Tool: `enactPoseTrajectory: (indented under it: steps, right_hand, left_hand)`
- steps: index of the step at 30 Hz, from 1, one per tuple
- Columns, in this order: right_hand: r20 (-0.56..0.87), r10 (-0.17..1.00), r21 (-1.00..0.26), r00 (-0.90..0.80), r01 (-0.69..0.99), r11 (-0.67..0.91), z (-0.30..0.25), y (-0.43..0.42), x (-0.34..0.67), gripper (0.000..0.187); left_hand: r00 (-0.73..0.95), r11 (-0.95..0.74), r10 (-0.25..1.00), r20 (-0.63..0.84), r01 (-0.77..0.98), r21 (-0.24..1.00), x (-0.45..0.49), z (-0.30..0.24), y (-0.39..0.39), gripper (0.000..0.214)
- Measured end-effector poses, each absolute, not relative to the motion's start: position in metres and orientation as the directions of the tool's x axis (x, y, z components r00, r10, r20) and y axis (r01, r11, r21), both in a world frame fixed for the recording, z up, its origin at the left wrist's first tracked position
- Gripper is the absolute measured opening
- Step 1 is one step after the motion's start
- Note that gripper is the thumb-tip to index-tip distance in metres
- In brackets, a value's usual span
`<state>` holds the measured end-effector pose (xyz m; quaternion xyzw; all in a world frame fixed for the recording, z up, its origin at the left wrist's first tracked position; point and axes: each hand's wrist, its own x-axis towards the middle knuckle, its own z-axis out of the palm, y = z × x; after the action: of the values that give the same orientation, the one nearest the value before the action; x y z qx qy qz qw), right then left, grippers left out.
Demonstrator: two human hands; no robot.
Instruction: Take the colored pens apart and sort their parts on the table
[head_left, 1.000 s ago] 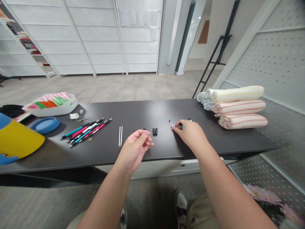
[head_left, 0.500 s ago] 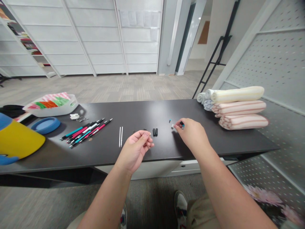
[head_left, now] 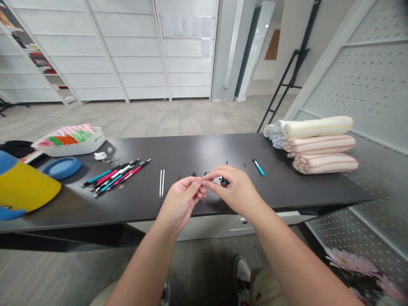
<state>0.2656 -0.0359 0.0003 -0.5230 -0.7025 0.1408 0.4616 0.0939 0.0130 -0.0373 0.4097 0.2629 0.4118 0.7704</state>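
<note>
My left hand (head_left: pixel 182 199) and my right hand (head_left: pixel 235 190) meet fingertip to fingertip above the front middle of the black table (head_left: pixel 306 187). The left hand pinches something too small to make out. My right hand is closed round a short teal and black pen piece (head_left: pixel 223 181). A teal pen barrel (head_left: pixel 258 167) lies on the table to the right. Two thin white refills (head_left: pixel 161 182) lie left of my hands. Small black parts (head_left: pixel 193 174) sit just behind my fingers.
A bundle of pink, teal and black pens (head_left: pixel 116 174) lies at left, with a blue dish (head_left: pixel 61 166), a white tray of coloured items (head_left: pixel 72 140) and a yellow and blue object (head_left: pixel 22 187). Rolled towels (head_left: pixel 318 142) are stacked at the right end.
My right hand picked up a pen piece from the right and moved left to meet the left hand. The teal barrel now lies uncovered on the table.
</note>
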Motion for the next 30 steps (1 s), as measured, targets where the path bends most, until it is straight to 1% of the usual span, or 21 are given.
enactPoseTrajectory:
  steps: [4, 6, 9, 12, 14, 17, 21, 26, 30]
  right_hand:
    - [0.472, 0.881, -0.685, 0.004, 0.631, 0.364, 0.006, -0.035, 0.269, 0.005]
    - [0.471, 0.878, -0.660, 0.084, 0.694, 0.287, 0.007, -0.033, 0.277, 0.004]
    - [0.483, 0.836, -0.552, 0.260, 0.832, 0.060, 0.003, -0.028, 0.295, 0.008]
    - [0.448, 0.833, -0.391, 0.324, 0.909, -0.143, -0.009, -0.023, 0.309, 0.012]
    - [0.414, 0.847, -0.318, 0.334, 0.925, -0.210, -0.016, -0.022, 0.312, 0.013]
    - [0.388, 0.861, -0.250, 0.328, 0.937, -0.244, -0.024, -0.020, 0.312, 0.015]
    - [0.379, 0.867, -0.203, 0.324, 0.943, -0.264, -0.028, -0.017, 0.312, 0.017]
    - [0.354, 0.879, -0.187, 0.319, 0.945, -0.268, -0.031, -0.015, 0.316, 0.017]
    - [0.349, 0.876, -0.217, 0.333, 0.938, -0.270, -0.030, -0.015, 0.314, 0.018]
  left_hand:
    - [0.541, 0.332, 0.838, -0.077, -0.393, 0.857, 0.096, -0.036, 0.013, 0.031]
    - [0.534, 0.344, 0.840, -0.094, -0.391, 0.854, 0.096, -0.034, 0.012, 0.035]
    - [0.518, 0.360, 0.847, -0.120, -0.392, 0.847, 0.096, -0.033, 0.011, 0.040]
    - [0.521, 0.366, 0.845, -0.123, -0.394, 0.843, 0.095, -0.032, 0.011, 0.038]
    - [0.525, 0.366, 0.843, -0.120, -0.396, 0.842, 0.095, -0.032, 0.011, 0.037]
    - [0.529, 0.364, 0.841, -0.114, -0.398, 0.842, 0.095, -0.032, 0.011, 0.035]
    - [0.532, 0.369, 0.839, -0.115, -0.399, 0.839, 0.094, -0.033, 0.011, 0.031]
    - [0.539, 0.374, 0.835, -0.113, -0.404, 0.835, 0.093, -0.034, 0.012, 0.029]
    - [0.542, 0.374, 0.833, -0.110, -0.405, 0.834, 0.093, -0.035, 0.012, 0.027]
